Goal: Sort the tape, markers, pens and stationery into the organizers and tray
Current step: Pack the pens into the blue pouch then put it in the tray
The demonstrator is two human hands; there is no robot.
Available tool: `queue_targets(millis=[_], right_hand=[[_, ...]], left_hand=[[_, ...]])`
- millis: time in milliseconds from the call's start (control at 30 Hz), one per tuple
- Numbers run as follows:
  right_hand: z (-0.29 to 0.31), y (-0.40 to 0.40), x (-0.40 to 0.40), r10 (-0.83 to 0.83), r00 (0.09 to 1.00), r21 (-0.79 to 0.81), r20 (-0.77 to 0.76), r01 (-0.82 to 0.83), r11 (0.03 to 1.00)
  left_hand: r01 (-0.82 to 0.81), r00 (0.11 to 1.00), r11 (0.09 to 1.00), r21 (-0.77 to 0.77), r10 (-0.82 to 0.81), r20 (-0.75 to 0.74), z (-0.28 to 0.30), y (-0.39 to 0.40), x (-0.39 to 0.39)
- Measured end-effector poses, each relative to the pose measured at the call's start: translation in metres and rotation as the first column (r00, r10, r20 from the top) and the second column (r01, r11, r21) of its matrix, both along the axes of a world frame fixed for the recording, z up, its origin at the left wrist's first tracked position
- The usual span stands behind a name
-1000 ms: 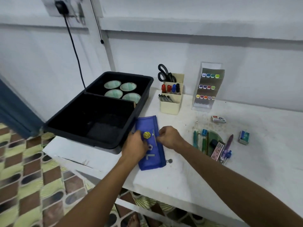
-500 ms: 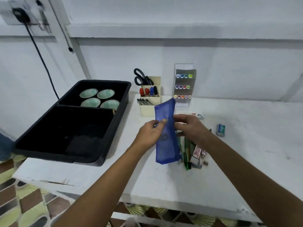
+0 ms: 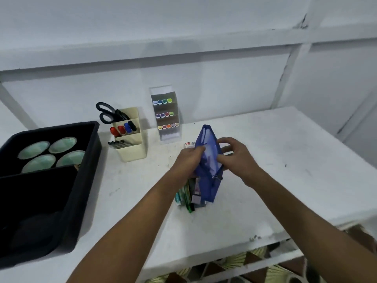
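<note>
white desk [image 3: 275, 160] runs to a pale wall [image 3: 183, 27] at the far side. near its front edge, patterned floor tiles [image 3: 255, 260] show below, brown and yellow-green.

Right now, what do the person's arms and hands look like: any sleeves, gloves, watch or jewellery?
Both forearms are bare as far as the frame shows, with no sleeve edge in view. The left hand and the right hand are bare too: no gloves. No watch, bracelet or wristband shows on either wrist, and I can make out no ring, though the fingers are slightly blurred.
</note>
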State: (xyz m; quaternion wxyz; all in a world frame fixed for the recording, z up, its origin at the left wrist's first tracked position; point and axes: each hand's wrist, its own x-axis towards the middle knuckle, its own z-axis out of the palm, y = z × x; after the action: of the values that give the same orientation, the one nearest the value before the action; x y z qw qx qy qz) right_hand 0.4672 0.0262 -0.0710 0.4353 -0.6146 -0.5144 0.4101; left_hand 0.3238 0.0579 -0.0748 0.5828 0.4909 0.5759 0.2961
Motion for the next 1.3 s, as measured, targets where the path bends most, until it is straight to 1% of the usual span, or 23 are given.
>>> queue_targets(millis=[100, 167, 300, 400, 533, 600, 667, 767, 833, 867, 933, 1033, 1167, 1300], right_hand=[[-0.001, -0.005, 0.024, -0.183, 0.983, 0.024, 0.022, 0.182, 0.983], [0.0, -0.007, 0.038, -0.248, 0.968, 0.043, 0.046, 0.246, 0.968], [-0.002, -0.008, 0.058, -0.292, 0.95, 0.091, 0.112, 0.283, 0.955], [-0.005, -0.007, 0.066, -0.315, 0.935, 0.119, 0.161, 0.298, 0.947], [-0.01, -0.002, 0.062, -0.251, 0.94, 0.093, 0.229, 0.236, 0.967], [-0.01, 0.002, 0.058, -0.21, 0.946, 0.066, 0.247, 0.199, 0.978], [-0.009, 0.007, 0.058, -0.201, 0.953, 0.038, 0.227, 0.197, 0.98], [-0.008, 0.011, 0.065, -0.212, 0.954, -0.007, 0.212, 0.218, 0.976], [-0.008, 0.011, 0.07, -0.193, 0.96, -0.031, 0.204, 0.204, 0.979], [-0.007, 0.01, 0.071, -0.178, 0.962, -0.039, 0.206, 0.19, 0.981], [-0.005, 0.007, 0.072, -0.165, 0.963, -0.036, 0.215, 0.176, 0.984], [-0.006, 0.0, 0.071, -0.161, 0.951, -0.002, 0.263, 0.167, 0.986], [-0.016, -0.005, 0.066, -0.132, 0.937, -0.018, 0.323, 0.146, 0.989], [-0.024, -0.008, 0.061, -0.083, 0.938, -0.079, 0.337, 0.116, 0.99]], left_hand=[[0.074, 0.997, 0.994, 0.078, -0.071, -0.043, -0.003, 0.001, 0.004], [0.11, 0.989, 0.985, 0.135, -0.094, -0.114, -0.006, 0.005, 0.007], [0.162, 0.954, 0.946, 0.279, -0.078, -0.289, -0.011, 0.016, 0.002], [0.165, 0.938, 0.939, 0.303, -0.055, -0.342, -0.013, 0.021, -0.006], [0.159, 0.929, 0.936, 0.313, -0.035, -0.369, -0.016, 0.024, -0.009], [0.164, 0.931, 0.944, 0.286, -0.052, -0.362, -0.017, 0.024, -0.01], [0.179, 0.94, 0.953, 0.243, -0.093, -0.328, -0.018, 0.024, -0.01], [0.171, 0.969, 0.965, 0.2, -0.128, -0.212, -0.016, 0.024, -0.01], [0.137, 0.971, 0.969, 0.203, -0.091, -0.22, -0.016, 0.025, -0.016], [0.123, 0.962, 0.968, 0.22, -0.062, -0.267, -0.018, 0.027, -0.021], [0.133, 0.914, 0.961, 0.241, -0.025, -0.405, -0.024, 0.029, -0.035], [0.228, 0.804, 0.953, 0.199, -0.069, -0.591, -0.032, 0.025, -0.051], [0.369, 0.69, 0.917, 0.151, -0.161, -0.706, -0.041, 0.01, -0.047], [0.439, 0.625, 0.888, 0.136, -0.194, -0.756, -0.047, -0.007, -0.031]])
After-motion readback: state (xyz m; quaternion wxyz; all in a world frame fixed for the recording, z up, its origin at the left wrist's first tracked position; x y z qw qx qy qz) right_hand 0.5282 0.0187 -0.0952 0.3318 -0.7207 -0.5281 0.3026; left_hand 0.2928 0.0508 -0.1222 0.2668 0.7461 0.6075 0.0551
